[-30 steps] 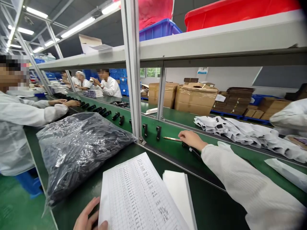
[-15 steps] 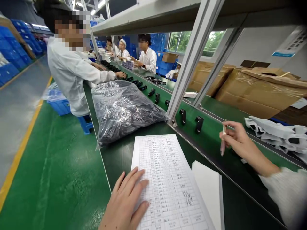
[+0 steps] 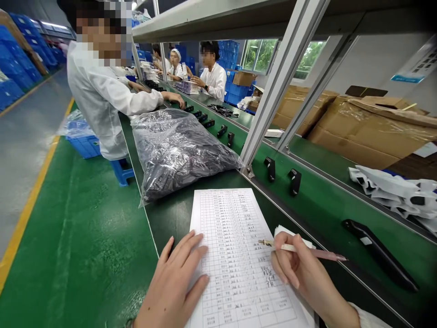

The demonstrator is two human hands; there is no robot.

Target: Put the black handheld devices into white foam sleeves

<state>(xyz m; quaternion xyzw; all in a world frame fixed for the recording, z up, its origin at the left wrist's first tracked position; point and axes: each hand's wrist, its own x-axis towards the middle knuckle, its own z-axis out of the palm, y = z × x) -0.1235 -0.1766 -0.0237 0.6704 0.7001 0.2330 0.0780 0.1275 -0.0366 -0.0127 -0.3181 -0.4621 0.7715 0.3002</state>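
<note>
A printed form [image 3: 232, 228] with a grid and handwritten entries lies on the dark green table. My left hand [image 3: 177, 278] rests flat on its left edge, fingers spread. Over the sheet's right side, my right hand [image 3: 297, 264] holds a pale pink pen [image 3: 327, 255] between its fingers, lying nearly level. More white paper [image 3: 282, 230] shows partly beneath my right hand. A long black part [image 3: 380, 255] with a small white label lies on the green belt to the right.
A clear plastic bag of dark items [image 3: 184, 150] lies beyond the form. A metal post [image 3: 269, 86] rises beside it. Small black parts [image 3: 294, 181] line the belt [image 3: 317, 205]. A person in white [image 3: 99, 91] reaches over the belt at left. Cardboard boxes [image 3: 368, 127] stand at right.
My right hand has moved left from above the belt to over the form, and the pen has turned from upright to nearly level. The long black part has come into view.
</note>
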